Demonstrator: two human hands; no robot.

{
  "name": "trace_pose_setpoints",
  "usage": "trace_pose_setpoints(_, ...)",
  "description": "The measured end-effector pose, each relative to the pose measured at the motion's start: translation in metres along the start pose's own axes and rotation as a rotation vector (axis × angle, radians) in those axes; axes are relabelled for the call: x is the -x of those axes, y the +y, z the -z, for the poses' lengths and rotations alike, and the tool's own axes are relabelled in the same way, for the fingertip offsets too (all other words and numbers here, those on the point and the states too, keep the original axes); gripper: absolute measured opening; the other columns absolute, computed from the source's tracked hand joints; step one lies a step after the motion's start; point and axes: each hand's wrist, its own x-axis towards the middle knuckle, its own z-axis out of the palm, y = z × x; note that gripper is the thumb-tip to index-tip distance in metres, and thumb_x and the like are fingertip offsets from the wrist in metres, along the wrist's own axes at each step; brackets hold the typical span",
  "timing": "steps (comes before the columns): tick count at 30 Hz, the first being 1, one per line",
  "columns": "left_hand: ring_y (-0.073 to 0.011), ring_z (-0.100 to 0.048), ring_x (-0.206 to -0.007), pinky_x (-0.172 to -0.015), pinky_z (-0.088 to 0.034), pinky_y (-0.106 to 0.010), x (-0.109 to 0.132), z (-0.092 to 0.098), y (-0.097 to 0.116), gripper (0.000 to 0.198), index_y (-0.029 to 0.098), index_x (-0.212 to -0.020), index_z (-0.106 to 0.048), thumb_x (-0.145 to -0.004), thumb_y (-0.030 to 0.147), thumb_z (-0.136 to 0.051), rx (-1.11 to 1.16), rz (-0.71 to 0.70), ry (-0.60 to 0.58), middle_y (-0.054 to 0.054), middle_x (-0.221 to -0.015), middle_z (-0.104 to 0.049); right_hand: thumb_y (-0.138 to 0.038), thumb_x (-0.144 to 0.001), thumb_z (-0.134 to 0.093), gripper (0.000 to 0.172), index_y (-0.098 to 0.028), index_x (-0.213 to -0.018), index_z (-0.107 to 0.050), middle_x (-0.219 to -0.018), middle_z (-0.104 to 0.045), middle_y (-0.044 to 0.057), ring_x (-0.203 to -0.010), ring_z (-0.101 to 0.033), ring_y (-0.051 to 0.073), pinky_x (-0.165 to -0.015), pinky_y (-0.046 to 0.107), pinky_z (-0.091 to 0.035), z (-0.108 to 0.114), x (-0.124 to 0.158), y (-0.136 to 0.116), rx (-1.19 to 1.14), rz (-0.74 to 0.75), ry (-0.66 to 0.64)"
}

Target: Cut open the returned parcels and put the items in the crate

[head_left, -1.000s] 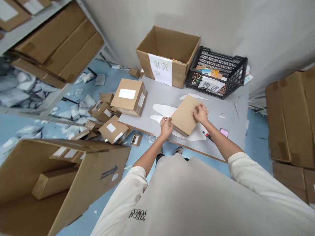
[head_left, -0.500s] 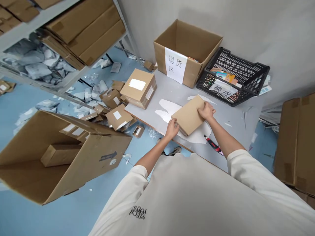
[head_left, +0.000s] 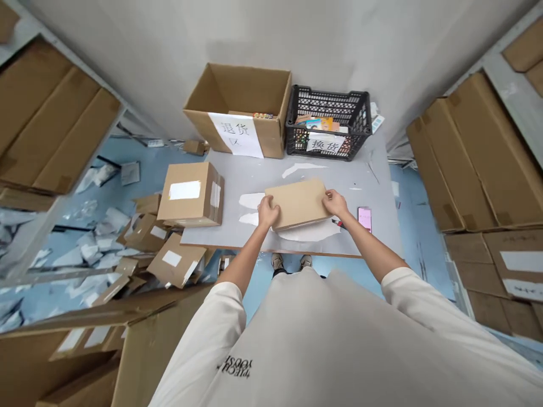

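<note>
The box (head_left: 298, 204) is being held over the middle of the counter (head_left: 233, 175), above white patches (head_left: 311, 230): the left hand (head_left: 268, 213) is pinching one end between its fingers, the right hand (head_left: 334, 203) is pinching the other. Whether its underside is touching down, I can't tell. Behind, the carton (head_left: 272, 139) is wearing a paper sign (head_left: 236, 135) reading 退货区; just beside it, the crate (head_left: 360, 139) is showing a tag (head_left: 326, 145), 换货. Over left, the parcel (head_left: 193, 207) is carrying a label (head_left: 185, 190), nothing readable there. The knife (head_left: 338, 223) is poking out, partly hidden by the right forearm; beyond, the phone (head_left: 365, 219) is glowing pink, its text too small. Shirt lettering (head_left: 238, 367) is sitting upside down, hard to make out. Lower left, a big box (head_left: 146, 339) is running out of view.
</note>
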Motion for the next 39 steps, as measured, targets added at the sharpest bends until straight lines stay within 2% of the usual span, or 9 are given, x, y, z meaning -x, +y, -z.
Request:
trace_pose_setpoints(6, -0.0389, -0.055, -0.152, -0.132, -0.04, -0.055, -0.032, 0.011, -0.002, 0.062, 0.024, -0.144, -0.062, -0.083, 0.021, -0.072, -0.025, -0.001, -0.067, -0.016, -0.158, -0.066, -0.03, -0.087, -0.066, 0.051, -0.025, -0.137, -0.072, -0.119, -0.084, 0.01, -0.117, -0.076, 0.034, -0.107, 0.046, -0.059, -0.009, 0.034, 0.01, -0.103, -0.079, 0.033)
trace_pose_setpoints(11, -0.0368, -0.062, -0.147, -0.127, -0.047, -0.053, -0.053, 0.01, 0.0, 0.071, 0.023, -0.153, -0.056, -0.084, 0.022, -0.071, 0.086, 0.08, -0.092, -0.017, -0.156, -0.066, -0.034, -0.087, -0.065, 0.07, -0.019, -0.156, -0.061, -0.15, -0.073, 0.018, -0.132, -0.071, 0.032, -0.114, 0.047, -0.058, -0.014, 0.019, 0.003, -0.342, -0.135, 0.079)
trace_pose_setpoints(15, -0.0326, -0.071, -0.134, -0.119, -0.054, -0.048, -0.062, 0.01, 0.006, 0.084, 0.027, -0.165, -0.044, -0.087, 0.027, -0.074, 0.217, 0.145, -0.155, -0.013, -0.146, -0.072, -0.044, -0.093, -0.066, 0.08, -0.02, -0.168, -0.05, -0.149, -0.072, 0.02, -0.125, -0.074, 0.032, -0.108, 0.046, -0.061, -0.015, 0.01, -0.009, -0.525, -0.164, 0.045)
trace_pose_setpoints(19, -0.0283, -0.07, -0.132, -0.116, -0.055, -0.042, -0.06, 0.016, 0.013, 0.079, 0.028, -0.167, -0.043, -0.094, 0.039, -0.072, 0.249, 0.106, -0.053, -0.013, -0.149, -0.067, -0.056, -0.095, -0.068, 0.077, -0.025, -0.165, -0.054, -0.15, -0.072, 0.016, -0.123, -0.074, 0.031, -0.109, 0.043, -0.06, -0.01, 0.015, -0.015, -0.554, -0.197, 0.152)
trace_pose_setpoints(23, -0.0275, -0.067, -0.134, -0.116, -0.053, -0.04, -0.051, 0.023, 0.017, 0.066, 0.026, -0.159, -0.049, -0.101, 0.052, -0.066, 0.182, 0.103, 0.026, -0.012, -0.141, -0.065, -0.062, -0.097, -0.064, 0.072, -0.021, -0.156, -0.061, -0.144, -0.072, 0.016, -0.125, -0.072, 0.031, -0.11, 0.042, -0.058, -0.008, 0.023, -0.012, -0.514, -0.214, 0.256)
trace_pose_setpoints(26, -0.0279, -0.068, -0.129, -0.115, -0.053, -0.04, -0.038, 0.023, 0.012, 0.063, 0.025, -0.157, -0.05, -0.103, 0.052, -0.066, 0.13, 0.133, 0.002, -0.011, -0.133, -0.067, -0.065, -0.096, -0.062, 0.072, -0.017, -0.15, -0.066, -0.133, -0.074, 0.017, -0.12, -0.072, 0.032, -0.109, 0.043, -0.058, -0.015, 0.03, -0.006, -0.426, -0.241, 0.261)
trace_pose_setpoints(32, -0.0313, -0.068, -0.131, -0.112, -0.053, -0.043, -0.016, 0.015, -0.008, 0.053, 0.027, -0.149, -0.056, -0.104, 0.054, -0.065, 0.035, 0.129, -0.01, -0.013, -0.14, -0.068, -0.07, -0.094, -0.064, 0.063, -0.02, -0.131, -0.075, -0.115, -0.079, 0.015, -0.111, -0.074, 0.034, -0.107, 0.046, -0.057, -0.028, 0.042, 0.015, -0.27, -0.255, 0.257)
trace_pose_setpoints(36, -0.0334, -0.07, -0.128, -0.11, -0.055, -0.045, -0.016, 0.011, -0.012, 0.045, 0.027, -0.141, -0.061, -0.103, 0.048, -0.066, -0.017, 0.114, -0.052, -0.012, -0.13, -0.074, -0.066, -0.09, -0.073, 0.049, -0.024, -0.115, -0.076, -0.104, -0.081, 0.011, -0.108, -0.076, 0.034, -0.102, 0.045, -0.059, -0.03, 0.043, 0.027, -0.268, -0.304, 0.188)
trace_pose_setpoints(39, -0.031, -0.073, -0.121, -0.108, -0.056, -0.044, -0.02, 0.009, -0.011, 0.046, 0.025, -0.143, -0.062, -0.101, 0.042, -0.069, -0.014, 0.096, -0.054, -0.013, -0.136, -0.073, -0.061, -0.087, -0.077, 0.047, -0.023, -0.116, -0.075, -0.109, -0.082, 0.011, -0.108, -0.077, 0.033, -0.1, 0.044, -0.061, -0.03, 0.038, 0.028, -0.338, -0.341, 0.177)
